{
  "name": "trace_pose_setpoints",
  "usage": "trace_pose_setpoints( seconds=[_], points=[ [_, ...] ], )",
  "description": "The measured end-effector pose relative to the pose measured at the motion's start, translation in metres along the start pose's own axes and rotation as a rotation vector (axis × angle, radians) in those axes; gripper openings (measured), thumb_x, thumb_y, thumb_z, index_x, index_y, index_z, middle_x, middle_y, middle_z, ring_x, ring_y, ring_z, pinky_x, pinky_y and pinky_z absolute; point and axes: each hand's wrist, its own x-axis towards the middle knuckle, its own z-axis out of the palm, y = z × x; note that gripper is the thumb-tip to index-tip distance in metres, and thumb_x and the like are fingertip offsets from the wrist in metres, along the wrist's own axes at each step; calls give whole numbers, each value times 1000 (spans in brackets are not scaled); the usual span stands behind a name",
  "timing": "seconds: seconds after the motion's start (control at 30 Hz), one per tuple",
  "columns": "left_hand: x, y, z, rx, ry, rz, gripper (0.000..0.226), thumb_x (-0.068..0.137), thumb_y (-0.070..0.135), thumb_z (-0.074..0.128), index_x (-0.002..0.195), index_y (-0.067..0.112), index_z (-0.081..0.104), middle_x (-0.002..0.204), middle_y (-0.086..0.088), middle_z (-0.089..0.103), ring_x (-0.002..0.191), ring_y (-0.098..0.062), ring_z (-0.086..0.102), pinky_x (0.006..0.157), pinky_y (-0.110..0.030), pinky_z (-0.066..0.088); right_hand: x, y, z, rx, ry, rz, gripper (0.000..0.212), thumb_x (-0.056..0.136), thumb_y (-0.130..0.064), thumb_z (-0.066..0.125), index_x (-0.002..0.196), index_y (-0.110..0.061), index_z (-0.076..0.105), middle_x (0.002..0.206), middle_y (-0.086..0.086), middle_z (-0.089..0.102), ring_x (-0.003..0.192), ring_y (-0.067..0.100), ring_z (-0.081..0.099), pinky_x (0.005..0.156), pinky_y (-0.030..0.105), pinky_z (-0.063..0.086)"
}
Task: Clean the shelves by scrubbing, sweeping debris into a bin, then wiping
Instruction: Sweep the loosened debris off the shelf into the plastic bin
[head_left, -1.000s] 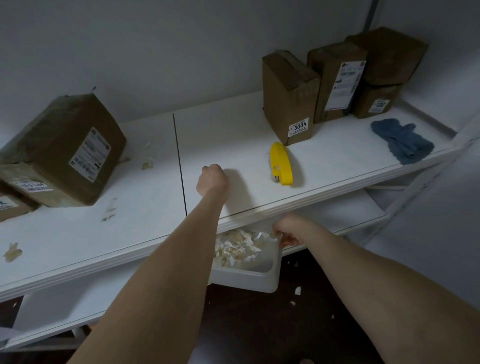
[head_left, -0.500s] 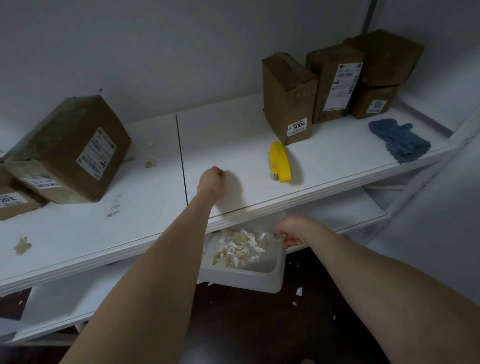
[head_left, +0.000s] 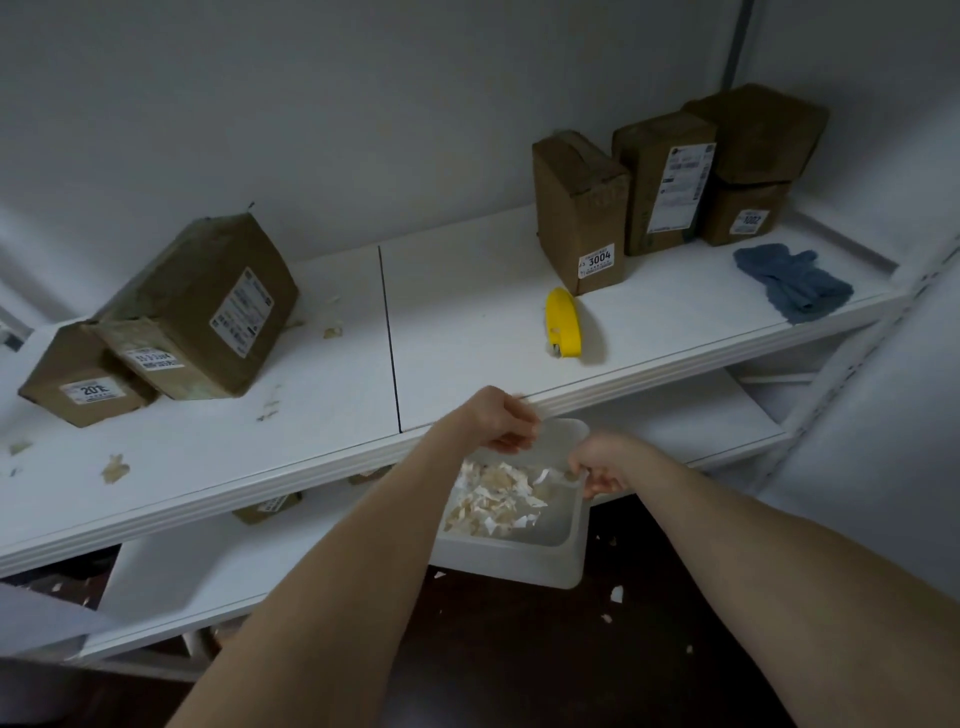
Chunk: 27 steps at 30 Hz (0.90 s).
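Head view, sweeping stage. My right hand (head_left: 597, 467) grasps the right rim of the bin (head_left: 511, 569), fingers wrapped over the edge, and holds it just below the front lip of the shelf (head_left: 467, 322). My left hand (head_left: 501, 421) sits at that lip, over the bin's far end, with its fingers (head_left: 519, 439) curled in. I cannot tell whether a scrap is pinched between them. The bin already carries a heap of debris (head_left: 493, 501), so I judge the sweeping well under way: the right half of the shelf, around the yellow scraper (head_left: 562, 322), looks bare of flakes. Left of the seam the work is not done. Scraps (head_left: 114, 467) lie near the front edge, and more sit beside the boxes (head_left: 197, 306). A few bits lie on the floor (head_left: 727, 649) under the bin. The blue cloth (head_left: 795, 283) rests at the far right end of the shelf, so I take it the wiping has not begun. Against the frame a second ago, the left hand has come off the shelf top, where it lay as a fist right of the seam, to the edge above the bin. The bin shows further out from under the shelf, and the right hand keeps its grasp on the rim.
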Motion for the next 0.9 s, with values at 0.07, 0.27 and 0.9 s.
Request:
trace_pose_setpoints(
  seconds=[0.07, 0.27, 0.9],
  points=[
    [0, -4, 17, 111, -7, -51, 12, 82, 6, 70, 76, 15, 66, 68, 0, 64, 55, -6, 60, 54, -17, 52, -3, 4, -2, 25, 7, -7, 5, 95, -6, 41, 99, -2, 42, 30, 12, 49, 18, 13, 43, 23, 10, 25],
    [-3, -11, 67, -37, -95, -147, 16, 85, -4, 62, 72, 5, 60, 60, -6, 60, 41, -4, 59, 53, -19, 55, -10, 15, -8, 53, 47, -14, 15, 96, -7, 44, 110, -2, 41, 45, 15, 56, 20, 14, 47, 24, 10, 26],
    [-9, -4, 96, 20, -67, -253, 8, 86, -1, 62, 93, 2, 65, 74, -9, 59, 65, -14, 57, 71, -24, 53, -19, 21, -16, 53, 16, 47, 27, 98, -8, 36, 75, 4, 43, 49, 15, 57, 22, 10, 46, 24, 12, 25]
  ],
)
